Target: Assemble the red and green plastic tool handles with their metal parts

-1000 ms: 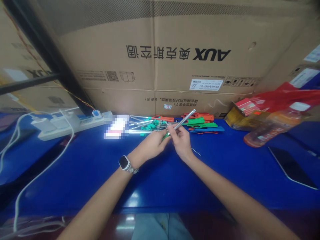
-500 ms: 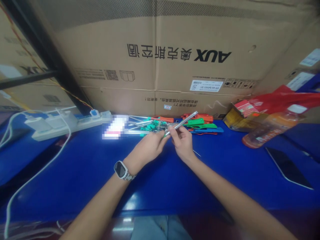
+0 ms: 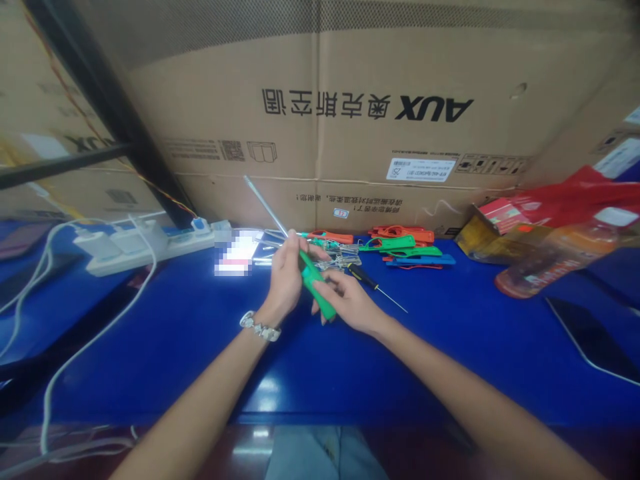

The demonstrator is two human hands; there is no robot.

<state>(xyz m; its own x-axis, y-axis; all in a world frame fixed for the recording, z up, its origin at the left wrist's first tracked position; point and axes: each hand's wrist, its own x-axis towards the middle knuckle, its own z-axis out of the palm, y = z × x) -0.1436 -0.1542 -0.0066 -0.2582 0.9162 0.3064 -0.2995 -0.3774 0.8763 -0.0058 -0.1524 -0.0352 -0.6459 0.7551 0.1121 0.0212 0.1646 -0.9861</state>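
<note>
My left hand [image 3: 286, 273] is closed around a green-handled tool [image 3: 316, 288] whose long silver shaft [image 3: 265, 205] points up and to the left. My right hand [image 3: 346, 300] touches the lower end of the green handle with its fingertips, fingers partly curled. Both hands hover just above the blue table [image 3: 175, 333]. A small black-handled screwdriver [image 3: 373, 285] lies on the table just right of my right hand. Behind the hands lies a pile of silver rods and green, orange and blue handles [image 3: 400, 245].
A large cardboard box [image 3: 350, 133] walls off the back. A white power strip [image 3: 145, 243] with plugs and cables sits at the left. At the right are a red bag [image 3: 560, 197], an orange bottle [image 3: 550, 260] and a dark phone [image 3: 595, 340].
The tool has swung round: its silver shaft pointed up-right before and now points up-left, with the green handle exposed between my hands. My right hand has slid down to the handle's end.
</note>
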